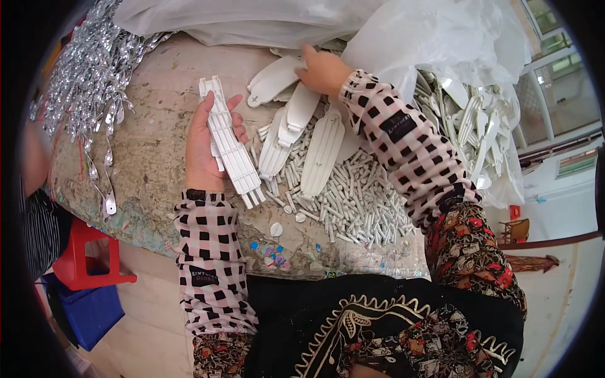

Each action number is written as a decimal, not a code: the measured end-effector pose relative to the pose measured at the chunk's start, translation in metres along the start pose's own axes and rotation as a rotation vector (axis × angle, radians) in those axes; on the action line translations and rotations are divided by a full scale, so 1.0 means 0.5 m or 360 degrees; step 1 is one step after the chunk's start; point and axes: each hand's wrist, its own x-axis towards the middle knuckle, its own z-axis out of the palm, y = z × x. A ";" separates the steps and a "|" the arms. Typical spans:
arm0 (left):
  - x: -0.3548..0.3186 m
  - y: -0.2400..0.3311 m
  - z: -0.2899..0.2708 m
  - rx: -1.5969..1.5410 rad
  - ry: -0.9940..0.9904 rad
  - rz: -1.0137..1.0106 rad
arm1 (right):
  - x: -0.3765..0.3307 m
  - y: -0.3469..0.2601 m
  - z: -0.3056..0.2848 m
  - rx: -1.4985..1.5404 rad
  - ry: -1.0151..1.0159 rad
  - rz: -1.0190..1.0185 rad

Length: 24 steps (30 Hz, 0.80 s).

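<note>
My left hand (pixel 211 148) is closed around a long white plastic bar (pixel 232 142) with a ribbed, hollow side facing up and prongs at its near end. My right hand (pixel 324 70) reaches over the heap at the far middle, index finger and thumb apart at the edge of a flat white oval plastic piece (pixel 275 82). Its other fingers are partly hidden. Just below it lie another smooth white piece (pixel 304 106) with a clip-like end and a ribbed oval piece (pixel 322 154). Many short white plastic pegs (pixel 359 195) are heaped beside them.
Silver twisted strips (pixel 94 69) hang together at the far left. A translucent plastic bag (pixel 441 31) lies at the back, with many white parts (pixel 463 120) at the right. A red stool (pixel 88 255) and blue bin (pixel 88 309) stand below the worn table (pixel 145 157). Another person's arm (pixel 34 157) shows at left.
</note>
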 end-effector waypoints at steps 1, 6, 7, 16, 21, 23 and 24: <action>0.000 -0.001 0.002 0.0021 -0.0093 -0.0033 | 0.003 0.021 0.011 -0.0120 -0.0138 0.0079; -0.005 0.008 -0.011 -0.0018 -0.0055 0.0006 | -0.023 0.021 0.031 -0.0093 -0.0252 0.0019; -0.004 0.008 -0.014 -0.0001 -0.0036 -0.0002 | -0.032 0.031 0.022 0.0024 -0.0207 -0.0043; 0.007 -0.005 -0.014 0.0281 0.0259 0.0059 | -0.241 0.011 -0.066 0.0073 0.0190 -0.0372; 0.010 -0.006 -0.020 0.0313 0.0218 0.0002 | -0.366 0.021 -0.052 0.0038 0.0404 -0.0599; 0.006 -0.008 -0.012 0.0341 0.0285 0.0017 | -0.398 0.052 -0.035 -0.0125 0.0587 -0.0789; 0.006 -0.010 -0.011 0.0333 0.0262 0.0024 | -0.414 0.063 -0.041 -0.0120 0.0594 -0.0774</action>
